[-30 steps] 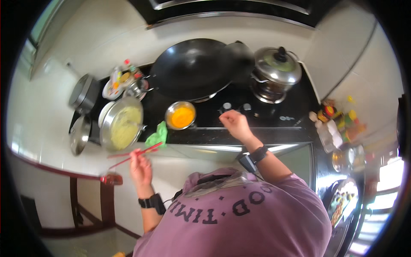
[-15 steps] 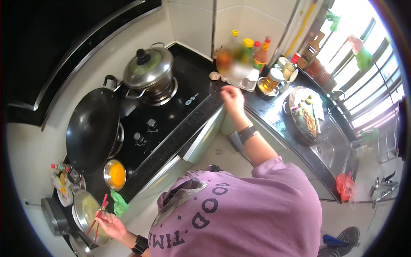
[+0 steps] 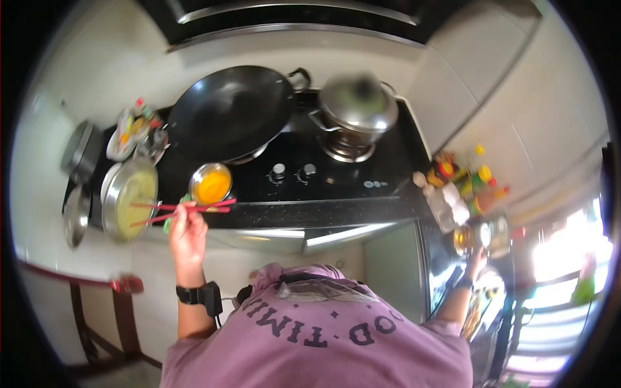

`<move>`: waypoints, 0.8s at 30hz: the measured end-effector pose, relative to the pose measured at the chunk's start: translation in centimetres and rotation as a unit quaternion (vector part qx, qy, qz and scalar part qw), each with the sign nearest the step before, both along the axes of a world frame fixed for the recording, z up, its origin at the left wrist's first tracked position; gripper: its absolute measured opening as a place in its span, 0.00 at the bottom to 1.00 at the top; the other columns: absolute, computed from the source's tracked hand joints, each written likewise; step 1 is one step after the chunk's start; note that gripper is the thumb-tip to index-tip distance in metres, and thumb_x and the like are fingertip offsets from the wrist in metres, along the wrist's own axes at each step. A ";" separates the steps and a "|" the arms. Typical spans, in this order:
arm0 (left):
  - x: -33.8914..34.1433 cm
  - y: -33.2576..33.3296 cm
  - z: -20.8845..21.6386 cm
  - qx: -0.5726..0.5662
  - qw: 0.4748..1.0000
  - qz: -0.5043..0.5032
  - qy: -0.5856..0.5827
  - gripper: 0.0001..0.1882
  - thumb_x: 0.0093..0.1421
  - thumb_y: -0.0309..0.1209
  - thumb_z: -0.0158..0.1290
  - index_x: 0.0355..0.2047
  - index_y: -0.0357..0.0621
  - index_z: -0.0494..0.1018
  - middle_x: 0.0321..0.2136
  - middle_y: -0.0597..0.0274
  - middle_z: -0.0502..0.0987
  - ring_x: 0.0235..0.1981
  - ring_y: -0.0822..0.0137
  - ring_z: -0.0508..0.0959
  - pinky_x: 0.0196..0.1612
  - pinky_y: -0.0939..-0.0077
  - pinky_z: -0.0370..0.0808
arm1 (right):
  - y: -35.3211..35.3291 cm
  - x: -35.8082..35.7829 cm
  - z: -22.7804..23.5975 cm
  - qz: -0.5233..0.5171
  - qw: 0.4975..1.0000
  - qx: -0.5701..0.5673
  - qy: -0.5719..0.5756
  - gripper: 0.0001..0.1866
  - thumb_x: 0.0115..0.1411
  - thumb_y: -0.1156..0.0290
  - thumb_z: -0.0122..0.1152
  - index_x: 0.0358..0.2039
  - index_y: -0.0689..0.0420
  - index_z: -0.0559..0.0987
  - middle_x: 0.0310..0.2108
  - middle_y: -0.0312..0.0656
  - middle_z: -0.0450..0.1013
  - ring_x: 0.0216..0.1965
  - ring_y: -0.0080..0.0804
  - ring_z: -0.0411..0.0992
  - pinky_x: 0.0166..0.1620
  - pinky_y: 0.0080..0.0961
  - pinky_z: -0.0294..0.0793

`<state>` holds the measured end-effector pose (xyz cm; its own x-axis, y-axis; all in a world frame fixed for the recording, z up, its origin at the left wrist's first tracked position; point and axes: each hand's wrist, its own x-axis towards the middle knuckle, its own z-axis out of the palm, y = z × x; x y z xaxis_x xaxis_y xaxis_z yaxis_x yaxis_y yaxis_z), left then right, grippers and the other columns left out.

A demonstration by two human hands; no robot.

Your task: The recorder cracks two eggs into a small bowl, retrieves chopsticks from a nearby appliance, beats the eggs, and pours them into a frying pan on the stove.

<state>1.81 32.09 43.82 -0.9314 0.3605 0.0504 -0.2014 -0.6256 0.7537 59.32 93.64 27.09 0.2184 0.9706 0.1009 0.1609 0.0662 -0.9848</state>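
Now, one pair of red chopsticks (image 3: 184,210) pinched in my left hand (image 3: 187,234).
They lie beside one small bowl of orange egg (image 3: 211,185); my right hand (image 3: 477,257) reaches toward bottles (image 3: 469,184), grip unclear.

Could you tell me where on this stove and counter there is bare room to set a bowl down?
The black stovetop is bare along its front, between the small bowl of yellow liquid and the right edge, around the knobs. The left end by the steel basin and the right corner with bottles are crowded.
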 end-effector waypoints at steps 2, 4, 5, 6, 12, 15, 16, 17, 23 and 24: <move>1.3 0.4 0.5 0.005 1.000 0.018 -0.014 0.14 0.65 0.37 0.42 0.37 0.39 0.69 0.17 0.70 0.66 0.15 0.80 0.62 0.18 0.86 0.57 | 0.3 -0.6 -0.9 -0.020 0.995 -0.094 0.032 0.18 0.56 0.50 0.57 0.30 0.50 0.66 0.16 0.30 0.67 0.13 0.17 0.64 0.15 0.14 0.63; 2.0 0.2 0.2 0.000 1.000 0.024 -0.019 0.14 0.64 0.39 0.43 0.37 0.40 0.69 0.18 0.71 0.67 0.16 0.80 0.64 0.17 0.86 0.59 | 0.5 -1.9 -0.5 0.010 0.987 -0.056 0.148 0.18 0.55 0.48 0.57 0.28 0.48 0.65 0.14 0.29 0.64 0.13 0.17 0.62 0.15 0.13 0.61; 2.3 0.3 0.1 0.005 0.999 0.037 -0.023 0.14 0.64 0.39 0.43 0.37 0.40 0.69 0.18 0.71 0.67 0.16 0.80 0.64 0.17 0.86 0.59 | 0.1 -2.6 -0.1 0.030 0.983 -0.034 0.178 0.19 0.55 0.48 0.57 0.26 0.48 0.65 0.13 0.29 0.63 0.12 0.17 0.60 0.15 0.14 0.61; 2.6 0.3 0.0 0.005 0.999 0.040 -0.028 0.14 0.64 0.39 0.43 0.37 0.39 0.69 0.18 0.71 0.67 0.17 0.80 0.64 0.17 0.86 0.59 | -0.2 -3.1 0.2 0.018 0.984 -0.044 0.173 0.16 0.56 0.50 0.57 0.26 0.48 0.65 0.14 0.28 0.60 0.15 0.18 0.59 0.18 0.17 0.59; 2.7 0.6 0.3 0.018 0.997 0.059 -0.053 0.14 0.64 0.37 0.43 0.36 0.37 0.69 0.16 0.68 0.67 0.14 0.78 0.64 0.18 0.85 0.59 | -5.3 -7.3 6.1 -0.030 0.993 0.011 0.111 0.14 0.60 0.55 0.52 0.29 0.52 0.68 0.17 0.28 0.57 0.18 0.18 0.55 0.22 0.19 0.53; 2.4 0.5 0.3 0.018 0.998 0.045 -0.043 0.14 0.64 0.37 0.43 0.35 0.38 0.70 0.15 0.68 0.67 0.14 0.77 0.64 0.18 0.85 0.59 | -7.1 -7.3 9.3 0.000 0.995 0.045 0.085 0.14 0.61 0.57 0.52 0.33 0.56 0.72 0.17 0.27 0.54 0.18 0.16 0.50 0.22 0.19 0.50; 2.4 0.6 0.4 0.015 0.997 0.052 -0.051 0.13 0.64 0.37 0.43 0.35 0.38 0.70 0.15 0.68 0.67 0.14 0.77 0.64 0.18 0.84 0.59 | -8.5 -8.2 11.3 -0.002 0.994 0.058 0.088 0.13 0.61 0.58 0.52 0.33 0.56 0.72 0.17 0.26 0.54 0.18 0.15 0.50 0.22 0.19 0.50; 2.3 0.5 0.3 0.017 0.997 0.055 -0.053 0.13 0.64 0.37 0.43 0.35 0.38 0.70 0.15 0.68 0.67 0.14 0.77 0.64 0.18 0.84 0.59 | -9.8 -9.6 13.4 -0.002 0.993 0.070 0.091 0.13 0.61 0.59 0.52 0.33 0.56 0.72 0.17 0.26 0.53 0.18 0.15 0.50 0.22 0.19 0.50; 1.5 -1.4 0.1 0.027 0.997 0.053 -0.055 0.14 0.64 0.37 0.44 0.35 0.38 0.70 0.15 0.68 0.68 0.14 0.77 0.64 0.18 0.84 0.58 | -12.5 -14.2 23.1 0.114 0.987 0.078 0.088 0.14 0.58 0.56 0.57 0.34 0.52 0.72 0.21 0.26 0.57 0.25 0.13 0.56 0.31 0.21 0.58; 1.4 -2.0 0.1 0.023 0.997 0.064 -0.047 0.14 0.64 0.38 0.43 0.35 0.38 0.70 0.15 0.69 0.67 0.14 0.78 0.63 0.18 0.84 0.58 | -13.3 -15.4 24.6 0.144 0.983 0.067 0.090 0.13 0.59 0.56 0.57 0.36 0.52 0.72 0.22 0.26 0.58 0.26 0.14 0.57 0.32 0.21 0.58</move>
